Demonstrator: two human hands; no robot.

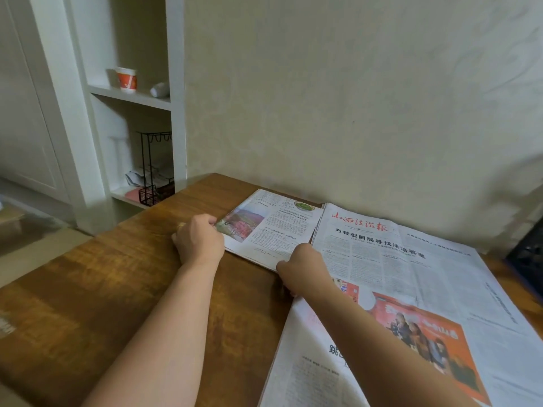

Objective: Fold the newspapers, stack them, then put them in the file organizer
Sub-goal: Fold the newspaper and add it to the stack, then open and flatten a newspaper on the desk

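A folded newspaper [274, 227] with a pink flower photo lies near the wall on the wooden table [117, 283]. My left hand [199, 240] grips its left edge with curled fingers. My right hand [302, 267] holds its near right corner, fingers curled under the paper. To the right, a large open newspaper [411, 277] with a red masthead and an orange picture spreads across the table, reaching the near edge. A black wire file organizer [154, 168] stands in the shelf niche at the left, with papers in it.
A white shelf unit [129, 96] at the left holds a red and white cup [126, 79] and a small grey object. The wall runs close behind the table. A dark object [529, 257] sits at the far right edge.
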